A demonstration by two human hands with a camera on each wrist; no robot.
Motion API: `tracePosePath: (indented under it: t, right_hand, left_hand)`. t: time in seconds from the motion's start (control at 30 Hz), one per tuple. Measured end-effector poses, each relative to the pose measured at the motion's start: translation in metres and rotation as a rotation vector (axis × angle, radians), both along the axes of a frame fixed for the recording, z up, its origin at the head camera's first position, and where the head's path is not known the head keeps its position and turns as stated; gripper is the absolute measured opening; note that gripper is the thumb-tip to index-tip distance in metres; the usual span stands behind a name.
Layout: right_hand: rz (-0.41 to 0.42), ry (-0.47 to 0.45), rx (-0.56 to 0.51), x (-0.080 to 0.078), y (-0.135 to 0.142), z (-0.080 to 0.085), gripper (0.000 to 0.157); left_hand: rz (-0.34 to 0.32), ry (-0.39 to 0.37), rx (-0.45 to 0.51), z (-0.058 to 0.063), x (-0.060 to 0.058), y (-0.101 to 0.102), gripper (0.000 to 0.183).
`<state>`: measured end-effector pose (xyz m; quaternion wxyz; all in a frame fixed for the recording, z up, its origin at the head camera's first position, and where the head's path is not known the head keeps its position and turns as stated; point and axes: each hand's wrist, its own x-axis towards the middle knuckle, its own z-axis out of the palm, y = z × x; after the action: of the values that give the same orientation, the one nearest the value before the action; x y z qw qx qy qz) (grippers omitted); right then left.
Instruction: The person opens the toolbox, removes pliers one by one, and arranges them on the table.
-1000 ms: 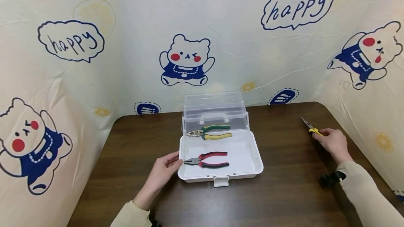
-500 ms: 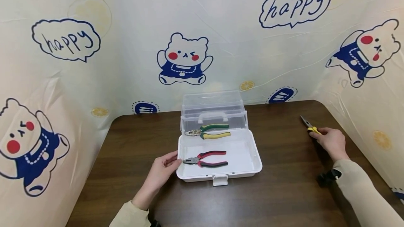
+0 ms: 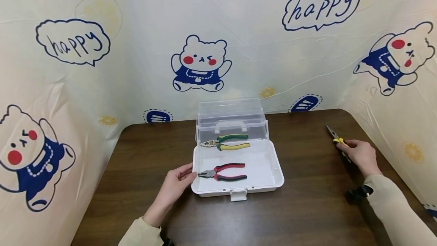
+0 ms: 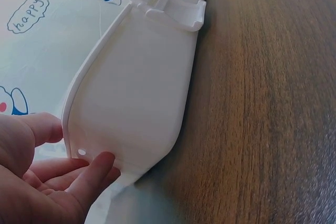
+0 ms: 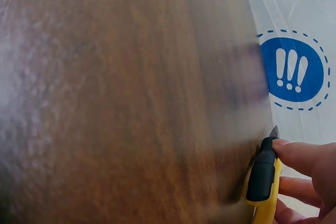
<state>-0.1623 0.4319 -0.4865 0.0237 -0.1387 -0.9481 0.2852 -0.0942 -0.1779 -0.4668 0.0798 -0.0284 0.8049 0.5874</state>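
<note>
- Three pairs of pliers are shown at a brown table point(image 3: 307, 215); one is held at the right, two are laid at the open white box point(image 3: 273, 158) in the middle.
- Yellow-and-black pliers point(image 3: 338, 141) are pinched by the handles in the right hand point(image 3: 362, 156); their nose is pointed far and slightly left, their handles are run back near and right under the fingers; whether the table is touched by them cannot be told.
- Their long axis is slanted from far left to near right; the box is set to the left and slightly nearer, with table seen between; this angle and sideways gap are judged to matter most.
- The box's left rim is gripped between thumb and fingers of the left hand point(image 3: 175, 185), well apart from the held pair.
- Red-and-black pliers point(image 3: 213, 173) are laid crosswise in the near part, nose left; green-and-yellow pliers point(image 3: 220, 142) are laid likewise farther back, before the raised clear lid point(image 3: 232, 108).
</note>
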Motion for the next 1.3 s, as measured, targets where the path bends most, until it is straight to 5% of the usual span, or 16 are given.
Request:
tracePosePath:
  t: [0.53, 1.3]
  right_hand:
    - [0.028, 0.066, 0.058, -0.002, -0.006, 0.012, 0.051]
    - [0.268, 0.189, -0.011, -0.004, -0.114, 0.073, 0.046]
  left_hand:
    - [-0.009, 0.007, -0.006, 0.001, -0.001, 0.000, 0.042]
    - [-0.002, 0.006, -0.001, -0.002, -0.001, -0.001, 0.041]
